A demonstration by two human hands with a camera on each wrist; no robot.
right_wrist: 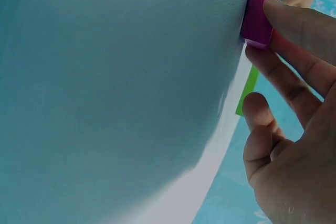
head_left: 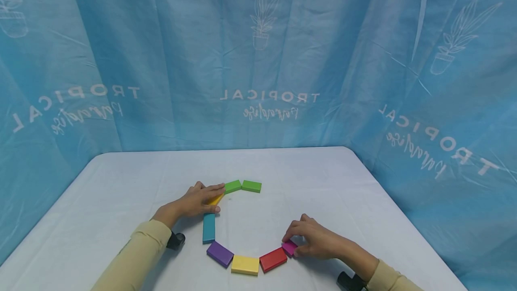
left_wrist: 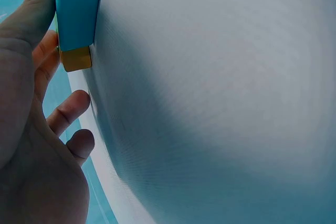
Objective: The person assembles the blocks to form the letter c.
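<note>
Several coloured blocks lie on the white table in an open curve. At its left side my left hand (head_left: pixel 196 200) straddles an orange block (head_left: pixel 216 199), holding it between thumb and fingers. Just below that thumb lies a teal block (head_left: pixel 208 229), which hides much of the orange one in the left wrist view. The left fingertips reach a green block (head_left: pixel 232 186). At the curve's right end, my right hand (head_left: pixel 317 239) pinches a magenta block (right_wrist: pixel 258 17) between thumb and fingers. This block's far end meets a red block (head_left: pixel 273 260).
A purple block (head_left: pixel 220 254) and a yellow block (head_left: pixel 245 265) continue the curve along the front. Another green block (head_left: pixel 252 186) ends it at the back. Blue printed curtains (head_left: pixel 258 57) hang around the table (head_left: pixel 307 178).
</note>
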